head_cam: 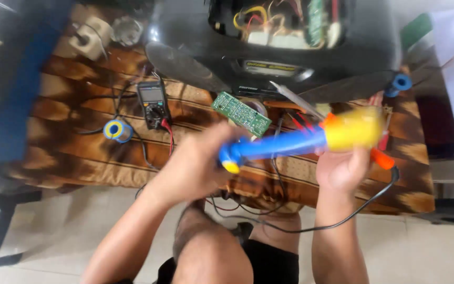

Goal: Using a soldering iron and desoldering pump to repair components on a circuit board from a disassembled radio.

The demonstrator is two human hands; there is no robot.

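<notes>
The left hand [198, 163] is closed around the blue end of a long tool [290, 142], its fingers wrapped near the yellow cap at the tip. The right hand [342, 168] grips the same tool further along, under its yellow body, with an orange part and a black cord [363, 205] coming out just beside the palm. The tool is blurred, so I cannot tell its exact kind, though it looks like a suction pump or an iron with a blue barrel (the colours are plain enough: blue, yellow, orange). It is held above the near edge of the table, slanting up from left to right, between both hands and touching nothing else.

Below it lies a brown patterned cloth [64, 131] spread over the table. On the cloth, behind the left hand, sits a green circuit board [241, 113], tilted, and further left a black meter [152, 103] with red and black leads trailing toward the person. A blue reel of wire [115, 130] lies near the meter, on its left. At the far side stands a large dark appliance [269, 47], its top open and showing coloured wires. A flat metal tool [295, 99] lies just in front of it, and a blue handle [399, 82] rests at the right end. The person's knee [206, 236] shows between the forearms.
</notes>
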